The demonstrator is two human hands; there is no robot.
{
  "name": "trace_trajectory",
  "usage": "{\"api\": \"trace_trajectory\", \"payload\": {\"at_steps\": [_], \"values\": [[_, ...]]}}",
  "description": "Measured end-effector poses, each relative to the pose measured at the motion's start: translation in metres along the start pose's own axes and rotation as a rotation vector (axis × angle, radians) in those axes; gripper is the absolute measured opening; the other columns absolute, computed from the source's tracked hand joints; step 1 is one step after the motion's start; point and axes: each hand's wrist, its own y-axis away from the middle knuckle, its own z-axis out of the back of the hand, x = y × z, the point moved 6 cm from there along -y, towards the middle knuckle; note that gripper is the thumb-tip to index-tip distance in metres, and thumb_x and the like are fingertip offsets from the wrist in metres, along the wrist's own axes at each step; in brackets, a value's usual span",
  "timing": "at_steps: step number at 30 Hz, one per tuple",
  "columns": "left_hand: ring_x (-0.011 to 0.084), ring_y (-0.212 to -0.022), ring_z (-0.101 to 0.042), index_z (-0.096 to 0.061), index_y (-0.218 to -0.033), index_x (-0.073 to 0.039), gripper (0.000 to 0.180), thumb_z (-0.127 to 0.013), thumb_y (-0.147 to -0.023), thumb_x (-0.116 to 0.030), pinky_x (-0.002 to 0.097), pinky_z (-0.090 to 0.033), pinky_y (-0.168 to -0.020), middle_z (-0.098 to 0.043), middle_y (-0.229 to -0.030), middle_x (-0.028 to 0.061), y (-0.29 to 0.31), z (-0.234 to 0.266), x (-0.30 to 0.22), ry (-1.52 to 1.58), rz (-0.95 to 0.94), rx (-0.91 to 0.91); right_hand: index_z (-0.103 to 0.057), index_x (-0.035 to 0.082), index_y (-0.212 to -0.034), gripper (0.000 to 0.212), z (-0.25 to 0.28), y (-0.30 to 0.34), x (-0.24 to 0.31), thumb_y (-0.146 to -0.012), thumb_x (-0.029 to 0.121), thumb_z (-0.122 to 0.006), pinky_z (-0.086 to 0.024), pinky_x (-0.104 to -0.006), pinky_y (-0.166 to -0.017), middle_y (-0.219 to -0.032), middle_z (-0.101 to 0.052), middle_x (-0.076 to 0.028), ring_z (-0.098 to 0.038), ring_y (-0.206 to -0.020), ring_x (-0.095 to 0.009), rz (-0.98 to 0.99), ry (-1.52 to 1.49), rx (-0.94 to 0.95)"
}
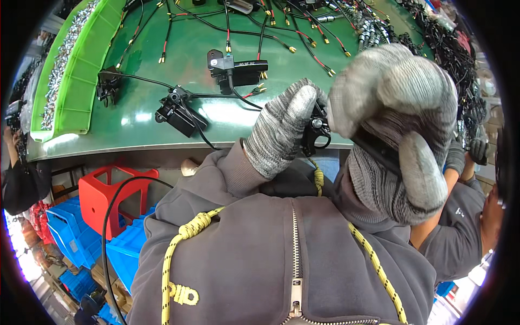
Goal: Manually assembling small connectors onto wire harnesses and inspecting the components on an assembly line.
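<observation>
Both my hands wear grey knit gloves. My left hand is closed, its thumb and fingers pinching a small black part with a silver bolt end and a loop-shaped lower piece, just over the table's near edge. My right hand is raised close to the camera, fingers curled round a dark, bar-like object mostly hidden by the glove. Left of my left hand lies a boxy black part with a cable. Beyond it rests a grey-and-black device with short red and black leads.
Cables with gold-tipped connectors spread over the green table. A green bin of small silver pieces stands at left, a black cable heap at right. Below left are a red stool and blue crates. Another person works at right.
</observation>
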Motion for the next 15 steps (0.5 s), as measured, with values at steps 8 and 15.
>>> {"api": "trace_trajectory", "payload": {"at_steps": [8,15], "values": [[0.0112,-0.076,-0.054,-0.058,-0.096,-0.004,0.041,-0.047,-0.093,-0.043,0.0262,-0.047,-0.07,-0.056,-0.083,0.0031,0.0,0.002,-0.009,-0.205,-0.062,-0.066,-0.049,-0.006,-0.117,0.042,0.064,0.002,0.06,-0.08,0.012,-0.052,-0.045,-0.0373,-0.078,-0.104,-0.053,-0.019,-0.049,-0.094,-0.026,0.133,0.273,-0.166],[0.0107,-0.071,-0.057,-0.058,-0.098,-0.004,0.042,-0.046,-0.093,-0.044,0.0234,-0.049,-0.063,-0.057,-0.083,0.0032,0.0,0.006,0.002,-0.058,0.056,-0.044,-0.068,0.012,-0.098,0.024,0.112,0.015,-0.081,-0.075,0.019,-0.069,-0.043,-0.0383,-0.093,-0.106,-0.064,-0.008,-0.055,-0.103,-0.029,-0.435,1.543,0.011]]}}
